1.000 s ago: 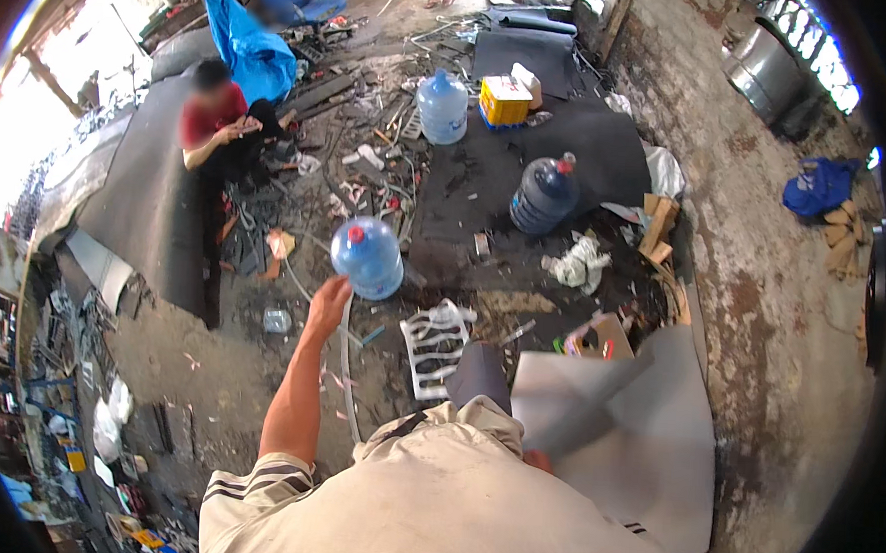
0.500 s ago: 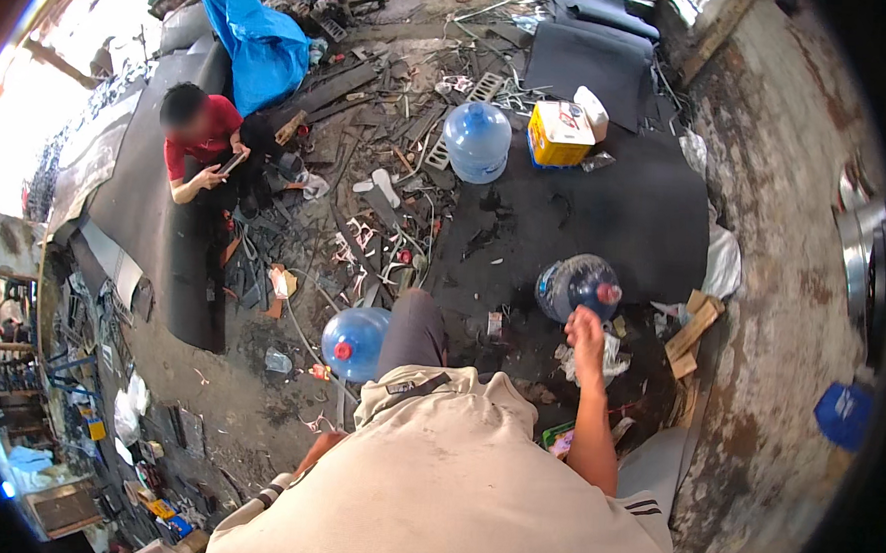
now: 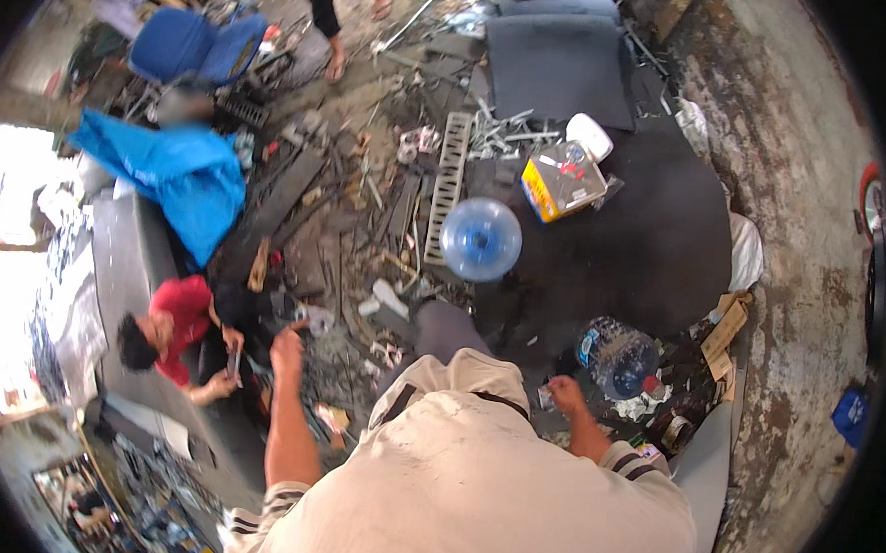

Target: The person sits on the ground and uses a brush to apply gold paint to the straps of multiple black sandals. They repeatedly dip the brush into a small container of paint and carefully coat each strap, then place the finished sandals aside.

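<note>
My left hand [image 3: 287, 350] is raised on the left over the scrap-strewn floor, slightly blurred, with a finger stretched out and nothing visible in it. On the right, my right hand [image 3: 565, 394] is loosely curled and appears to hold nothing. Just beyond it, a large clear blue water jug [image 3: 621, 360] with a red cap lies on its side, apart from my fingers. A second water jug [image 3: 481, 240] stands upright ahead of my leg on the dark sheet [image 3: 654, 258].
A yellow-and-white box [image 3: 564, 188] stands beyond the jugs. At left, a person in red [image 3: 182, 318] sits holding a flat object; another person's legs [image 3: 326, 15] show far off. Rubber scraps, a slatted strip [image 3: 449, 187] and a blue tarp [image 3: 173, 172] litter the ground. Wood pieces [image 3: 725, 336] lean right.
My right hand has moved away from the lying jug's red cap. My left hand has come up into view. The view has shifted; the jug by my left leg no longer shows.
</note>
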